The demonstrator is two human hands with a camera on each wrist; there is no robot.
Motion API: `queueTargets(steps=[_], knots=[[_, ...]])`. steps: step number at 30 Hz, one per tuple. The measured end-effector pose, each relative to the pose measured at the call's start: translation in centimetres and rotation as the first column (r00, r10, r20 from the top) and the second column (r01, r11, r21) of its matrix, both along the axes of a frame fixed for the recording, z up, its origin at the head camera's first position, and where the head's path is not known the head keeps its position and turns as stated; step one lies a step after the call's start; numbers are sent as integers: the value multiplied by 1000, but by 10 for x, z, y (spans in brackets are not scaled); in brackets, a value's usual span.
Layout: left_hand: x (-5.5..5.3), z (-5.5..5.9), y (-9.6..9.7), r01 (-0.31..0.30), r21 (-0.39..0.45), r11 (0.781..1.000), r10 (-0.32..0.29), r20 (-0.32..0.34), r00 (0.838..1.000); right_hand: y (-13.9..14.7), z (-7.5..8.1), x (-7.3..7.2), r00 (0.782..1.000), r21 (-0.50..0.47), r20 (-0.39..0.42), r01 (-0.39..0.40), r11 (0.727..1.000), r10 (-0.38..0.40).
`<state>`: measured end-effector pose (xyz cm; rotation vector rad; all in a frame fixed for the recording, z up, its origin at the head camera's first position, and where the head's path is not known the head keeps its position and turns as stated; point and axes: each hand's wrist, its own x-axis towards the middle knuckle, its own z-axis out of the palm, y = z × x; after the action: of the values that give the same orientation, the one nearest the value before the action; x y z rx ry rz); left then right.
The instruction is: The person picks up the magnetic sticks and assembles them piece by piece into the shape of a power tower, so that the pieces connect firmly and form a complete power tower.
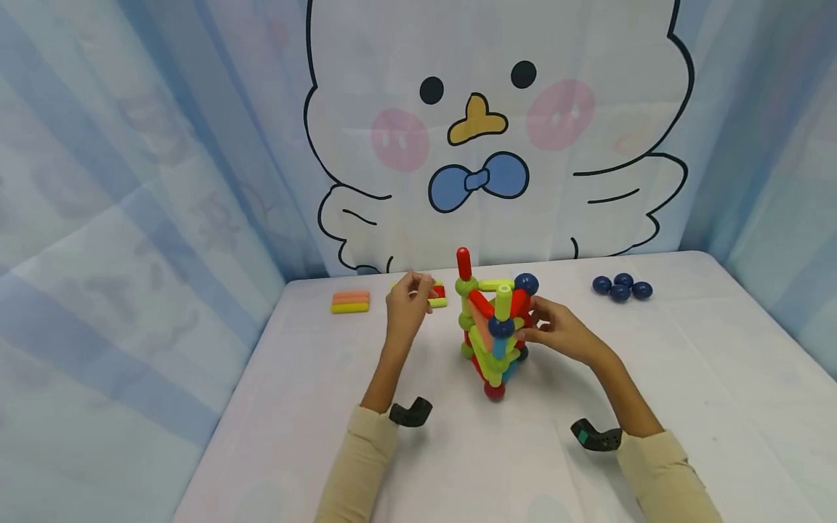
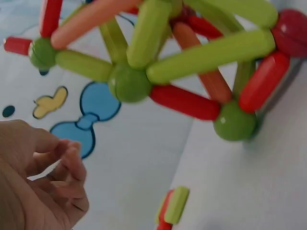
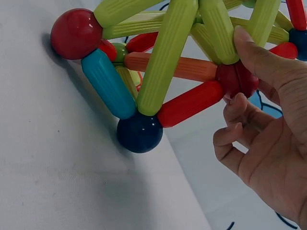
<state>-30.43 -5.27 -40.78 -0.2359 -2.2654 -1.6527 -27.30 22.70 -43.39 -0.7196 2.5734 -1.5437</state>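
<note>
**Right hand [image 1: 561, 334] grips a rod-and-ball toy structure [image 1: 485, 350] on a white-covered table [image 1: 288, 443]**

One structure stands upright near the table's middle, between the two hands. The head view shows three green balls [image 1: 466, 321] stacked along its left side and three dark blue balls [image 1: 501, 327] at its front and right. A single red rod [image 1: 463, 263] rises from the top green ball, and one yellow-green rod [image 1: 503, 302] stands at the front; the full rod count cannot be told because the pieces overlap. Four loose navy balls [image 1: 620, 293] sit together at the far right. At the far left lie two rods side by side, one salmon rod [image 1: 350, 297] and one yellow rod [image 1: 350, 308]. A few red and yellow-green rods [image 1: 439, 292] lie behind the left hand [image 1: 405, 309], partly hidden.

The right hand pinches a red ball [image 3: 235, 79] of the structure, its thumb against an adjoining yellow-green rod. The left hand is raised beside the structure, apart from it, fingers loosely bent, thumb near the fingertips.

Behind the table hangs a backdrop [image 1: 588, 43] printed with a white cartoon bird in a blue bow tie; pale blue curtains [image 1: 98, 232] flank it.
</note>
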Motion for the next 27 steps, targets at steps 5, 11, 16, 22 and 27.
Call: queueTargets(steps=[5,11,16,22,27], knots=[[-29,-32,-12,75,-416,906,32,246,969,-1,-1,1,999,17,34,2,1000,-3],[-47,-57,-12,204,-649,733,126,423,897,-3,-2,2,999,20,48,-11,1000,10],[-49,-61,-5,189,-701,688,177,415,892,-3,-3,3,999,6,41,-32,999,32],[-50,-59,1,162,-776,610,177,333,926,1,-4,3,999,24,27,-22,999,21],[-46,-57,1,200,-832,517,165,326,931,0,-1,6,1000,75,-1,8,997,-8]])
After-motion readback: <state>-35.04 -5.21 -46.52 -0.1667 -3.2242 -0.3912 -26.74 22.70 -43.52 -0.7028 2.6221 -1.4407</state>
